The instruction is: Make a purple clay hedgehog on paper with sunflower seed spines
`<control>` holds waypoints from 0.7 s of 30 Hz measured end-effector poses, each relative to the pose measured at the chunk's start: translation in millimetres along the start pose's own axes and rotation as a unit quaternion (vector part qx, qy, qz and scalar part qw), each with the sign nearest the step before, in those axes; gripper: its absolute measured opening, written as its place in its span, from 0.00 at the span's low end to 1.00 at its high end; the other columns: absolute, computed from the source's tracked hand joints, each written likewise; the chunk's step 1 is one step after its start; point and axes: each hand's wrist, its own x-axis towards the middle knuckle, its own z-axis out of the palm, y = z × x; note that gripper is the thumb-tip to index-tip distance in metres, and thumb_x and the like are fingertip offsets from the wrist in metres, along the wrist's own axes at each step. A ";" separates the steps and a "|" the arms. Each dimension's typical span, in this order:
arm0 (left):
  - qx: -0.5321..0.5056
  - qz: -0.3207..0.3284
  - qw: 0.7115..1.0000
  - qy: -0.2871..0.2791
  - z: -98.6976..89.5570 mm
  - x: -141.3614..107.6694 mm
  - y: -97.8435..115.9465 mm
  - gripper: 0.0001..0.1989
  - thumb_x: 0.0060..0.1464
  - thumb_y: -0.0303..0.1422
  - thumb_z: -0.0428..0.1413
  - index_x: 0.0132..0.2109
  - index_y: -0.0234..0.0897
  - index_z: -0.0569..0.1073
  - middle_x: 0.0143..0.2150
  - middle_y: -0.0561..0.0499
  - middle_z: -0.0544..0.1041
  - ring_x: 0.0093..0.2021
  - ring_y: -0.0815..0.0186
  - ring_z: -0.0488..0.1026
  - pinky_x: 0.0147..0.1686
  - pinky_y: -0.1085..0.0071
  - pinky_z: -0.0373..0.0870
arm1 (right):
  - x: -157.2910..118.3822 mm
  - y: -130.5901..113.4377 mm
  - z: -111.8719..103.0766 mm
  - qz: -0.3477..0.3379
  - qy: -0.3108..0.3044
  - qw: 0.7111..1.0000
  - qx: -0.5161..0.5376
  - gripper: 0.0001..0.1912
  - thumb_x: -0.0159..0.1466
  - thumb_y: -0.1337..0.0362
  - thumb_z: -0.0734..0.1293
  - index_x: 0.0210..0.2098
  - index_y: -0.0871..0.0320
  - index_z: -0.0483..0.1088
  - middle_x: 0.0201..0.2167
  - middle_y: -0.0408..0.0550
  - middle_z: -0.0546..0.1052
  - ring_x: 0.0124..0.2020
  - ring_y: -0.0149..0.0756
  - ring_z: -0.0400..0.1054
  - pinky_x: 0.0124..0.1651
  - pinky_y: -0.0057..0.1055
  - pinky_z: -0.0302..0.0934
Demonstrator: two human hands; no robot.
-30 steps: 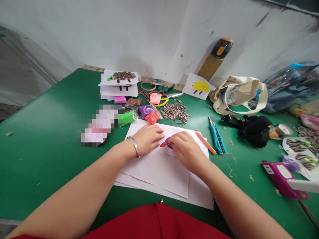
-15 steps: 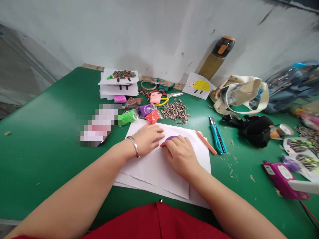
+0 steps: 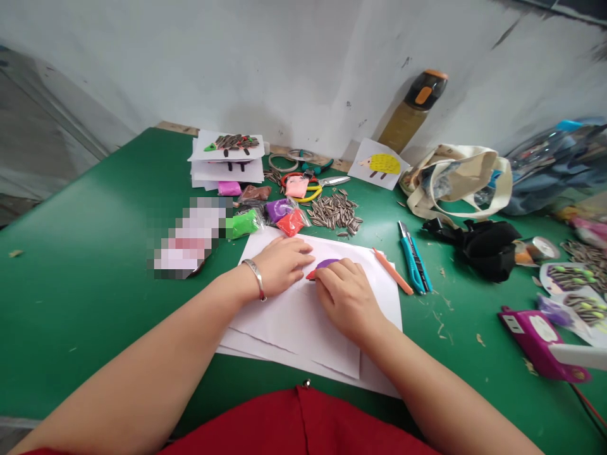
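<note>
Purple clay piece [image 3: 327,263] – flattened dome shape, lying flat on white paper sheet [image 3: 303,316], small red bit [image 3: 310,275] touching its left end. Paper lies flat on bench – near edge, centre.

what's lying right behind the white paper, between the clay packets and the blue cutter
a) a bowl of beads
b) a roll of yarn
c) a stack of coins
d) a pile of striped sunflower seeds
d, a pile of striped sunflower seeds lies loose on the green table just beyond the white paper, right of the clay packets and left of the blue cutter.
</note>
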 end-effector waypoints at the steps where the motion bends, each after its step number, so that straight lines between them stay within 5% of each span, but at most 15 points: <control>1: 0.000 0.000 1.000 0.000 -0.1 0.0 0.0 0.09 0.57 0.28 0.55 0.45 0.37 0.76 0.53 0.45 0.73 0.54 0.56 0.68 0.54 0.59 0.64 | -0.4 -0.1 -0.4 -0.002 0.002 1.000 -0.006 0.10 0.67 0.71 0.60 0.33 0.57 0.71 0.30 0.49 0.74 0.36 0.41 0.61 0.39 0.36 0.50; 21: 0.000 0.007 1.000 0.001 0.8 0.0 -0.9 0.09 0.58 0.28 0.53 0.45 0.38 0.75 0.51 0.46 0.73 0.52 0.58 0.68 0.52 0.62 0.63 | -2.8 4.1 3.9 -0.004 0.003 1.000 -0.018 0.10 0.67 0.73 0.60 0.33 0.57 0.71 0.34 0.50 0.74 0.39 0.43 0.60 0.40 0.38 0.51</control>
